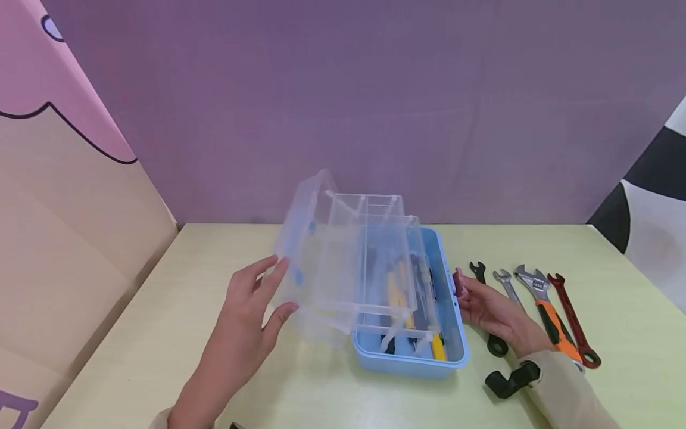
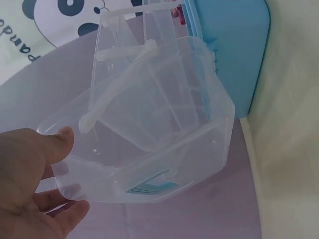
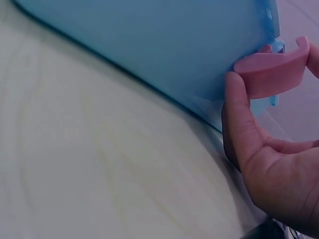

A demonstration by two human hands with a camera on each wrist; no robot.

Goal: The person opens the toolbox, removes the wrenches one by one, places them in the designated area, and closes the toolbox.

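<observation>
A light-blue toolbox base [image 1: 407, 363] stands open on the pale green table [image 1: 161, 333]. Its clear lid [image 1: 305, 238] is swung over to the left, and a clear inner tray [image 1: 370, 256] is raised above the base. My left hand [image 1: 252, 310] lies with straight fingers against the lid's outer face; in the left wrist view the thumb [image 2: 57, 142] rests on the lid [image 2: 164, 149]. My right hand [image 1: 490, 310] is at the box's right side. There it pinches the pink latch [image 3: 269, 74] between thumb [image 3: 237, 99] and a fingertip. Yellow-handled tools [image 1: 438, 347] lie inside the base.
Right of the box lies a row of wrenches: a small black one [image 1: 479, 271], a silver one [image 1: 506, 283], an orange-handled adjustable one [image 1: 546, 304] and a red one [image 1: 573, 322]. A purple wall stands behind, and a pink-and-tan panel [image 1: 69, 238] bounds the left.
</observation>
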